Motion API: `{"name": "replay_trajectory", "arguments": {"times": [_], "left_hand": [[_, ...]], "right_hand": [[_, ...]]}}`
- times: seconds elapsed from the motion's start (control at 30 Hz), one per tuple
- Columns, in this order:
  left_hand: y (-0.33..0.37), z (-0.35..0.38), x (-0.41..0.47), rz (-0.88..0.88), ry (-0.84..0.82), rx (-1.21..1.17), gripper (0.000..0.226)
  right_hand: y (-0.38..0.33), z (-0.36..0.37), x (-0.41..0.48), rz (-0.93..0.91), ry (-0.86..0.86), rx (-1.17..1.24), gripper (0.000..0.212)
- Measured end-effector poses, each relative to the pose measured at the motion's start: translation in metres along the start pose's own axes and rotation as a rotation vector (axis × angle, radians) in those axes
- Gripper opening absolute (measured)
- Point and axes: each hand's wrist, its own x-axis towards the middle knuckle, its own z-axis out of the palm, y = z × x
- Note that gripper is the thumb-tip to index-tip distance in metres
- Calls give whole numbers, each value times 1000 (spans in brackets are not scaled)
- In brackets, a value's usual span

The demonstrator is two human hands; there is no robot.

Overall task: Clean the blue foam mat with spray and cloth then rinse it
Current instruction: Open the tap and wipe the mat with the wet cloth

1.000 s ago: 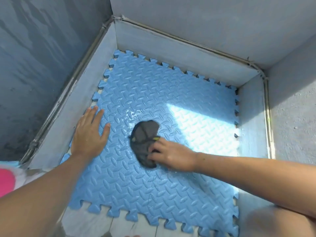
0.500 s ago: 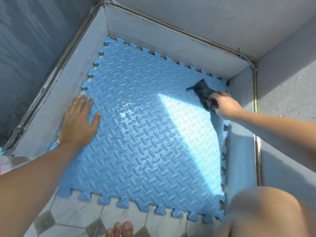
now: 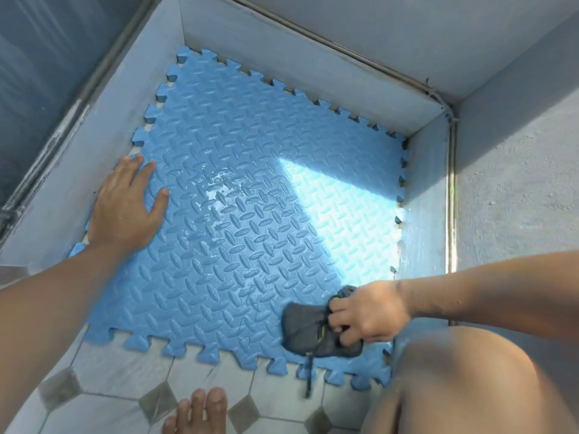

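Looks down on blue foam mat (image 3: 250,245) lying flat on tiled floor (image 3: 125,377) in a walled corner. Presses left grip (image 3: 125,208), spread flat, on mat's left edge. Clutches dark cloth (image 3: 300,327) with right grip (image 3: 366,314) on near-right corner.

One wide-angle view, worn on the person's head, looks steeply down and a little forward. It sits close enough that the blue foam mat (image 3: 250,245) fills most of the frame. The left hand (image 3: 125,208) enters from lower left, the right hand (image 3: 366,311) with its cloth (image 3: 300,327) from the right — toes (image 3: 200,411) and a knee (image 3: 470,386) crowd the bottom edge.
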Motion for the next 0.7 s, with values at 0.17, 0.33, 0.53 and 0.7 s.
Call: {"name": "replay_trajectory", "arguments": {"times": [0.17, 0.33, 0.53, 0.7], "left_hand": [[-2, 1, 0, 4, 2, 1, 56], [-4, 4, 1, 23, 1, -16, 63], [-6, 6, 2, 25, 9, -6, 67], [-5, 5, 2, 33, 27, -6, 60]], "right_hand": [[7, 20, -39, -14, -98, -4, 18], [83, -20, -77, 585, 108, -85, 29], [152, -32, -99, 1628, 822, 466, 16], [149, -40, -52, 1653, 883, 333, 14]]}}
